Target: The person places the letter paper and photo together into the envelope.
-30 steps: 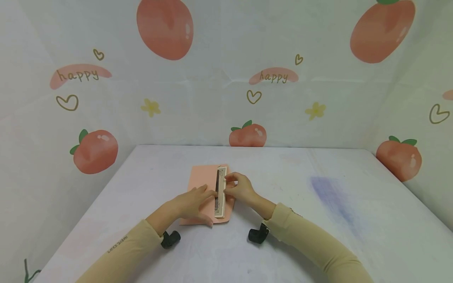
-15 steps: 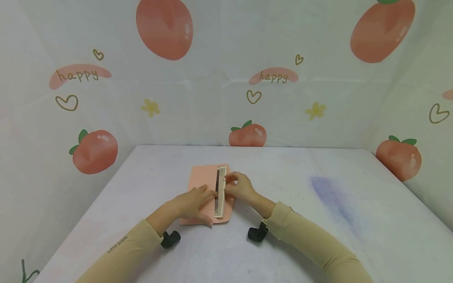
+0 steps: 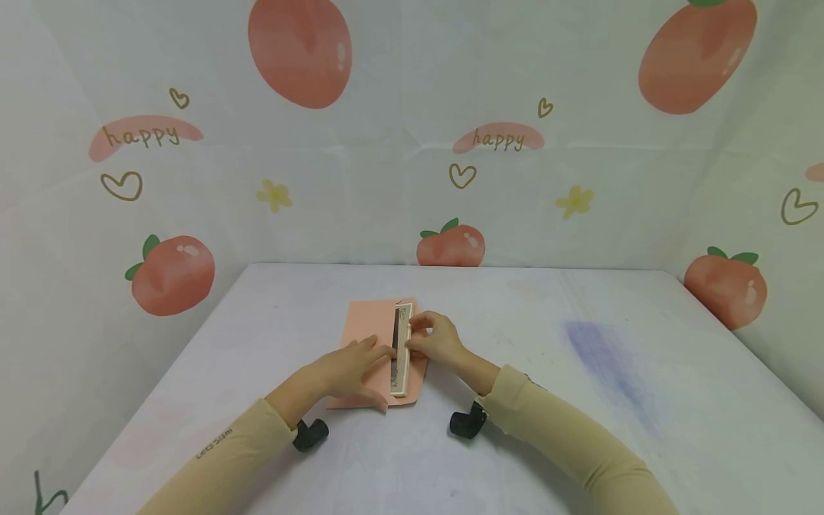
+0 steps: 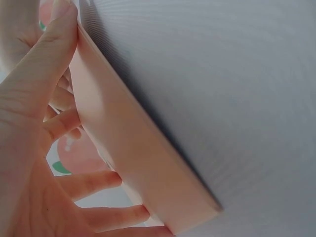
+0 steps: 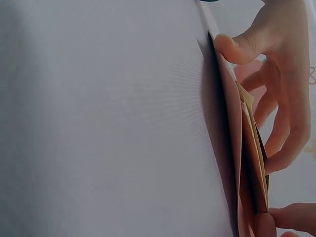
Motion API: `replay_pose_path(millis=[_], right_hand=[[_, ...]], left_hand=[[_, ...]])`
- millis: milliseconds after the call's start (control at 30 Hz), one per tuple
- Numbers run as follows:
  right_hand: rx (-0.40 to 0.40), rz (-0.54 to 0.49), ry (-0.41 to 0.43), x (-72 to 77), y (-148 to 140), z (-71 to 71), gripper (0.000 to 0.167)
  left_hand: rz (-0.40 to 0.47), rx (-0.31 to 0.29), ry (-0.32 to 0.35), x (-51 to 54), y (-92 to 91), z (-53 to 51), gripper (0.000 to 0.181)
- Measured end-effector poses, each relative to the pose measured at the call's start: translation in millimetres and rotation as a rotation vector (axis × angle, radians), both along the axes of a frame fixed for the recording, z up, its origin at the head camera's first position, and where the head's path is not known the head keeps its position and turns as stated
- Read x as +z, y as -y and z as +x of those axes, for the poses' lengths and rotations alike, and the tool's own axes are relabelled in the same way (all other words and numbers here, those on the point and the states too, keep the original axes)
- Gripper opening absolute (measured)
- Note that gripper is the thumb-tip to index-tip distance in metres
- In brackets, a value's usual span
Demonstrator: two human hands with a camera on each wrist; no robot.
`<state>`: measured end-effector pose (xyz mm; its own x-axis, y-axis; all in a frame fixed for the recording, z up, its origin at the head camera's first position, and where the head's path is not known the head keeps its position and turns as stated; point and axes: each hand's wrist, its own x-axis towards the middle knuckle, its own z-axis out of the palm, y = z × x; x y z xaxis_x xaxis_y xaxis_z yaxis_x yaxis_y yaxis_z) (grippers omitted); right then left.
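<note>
A pink envelope (image 3: 370,319) lies on the table, its opening facing right. A stack of cream-bordered cards (image 3: 403,361) with a dark printed picture sticks partly out of that side. My left hand (image 3: 350,370) rests on the envelope with fingers spread, the thumb at the near edge and a fingertip touching the cards. On the other side, my right hand (image 3: 444,345) pinches the cards' right edge between thumb and fingers. In the right wrist view the layered card edges (image 5: 254,129) show inside the gaping envelope (image 5: 234,116). How deep the cards reach is hidden.
The white table (image 3: 534,429) bears a bluish-purple smudge (image 3: 608,368) on its right side. A peach-printed cloth (image 3: 360,179) hangs behind and along both sides. Black wrist cameras (image 3: 312,435) sit under both forearms.
My right hand has shifted very slightly at the cards' edge. The left hand, the envelope and the cards look almost unchanged.
</note>
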<state>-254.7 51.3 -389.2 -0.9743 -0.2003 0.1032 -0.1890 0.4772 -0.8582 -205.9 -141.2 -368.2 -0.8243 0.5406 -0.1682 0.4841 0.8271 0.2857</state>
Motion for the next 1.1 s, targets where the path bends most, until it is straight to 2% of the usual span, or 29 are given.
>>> replay_pose_path(millis=[733, 1100], right_hand=[[0.009, -0.047, -0.046, -2.0, 5.8, -0.6, 0.034], [0.037, -0.101, 0.028, -3.5, 8.7, -2.1, 0.032]], left_hand=[[-0.001, 0.017, 0.014, -1.0, -0.1, -1.4, 0.080], [0.011, 0.000, 0.001, -0.7, 0.3, -1.4, 0.080]])
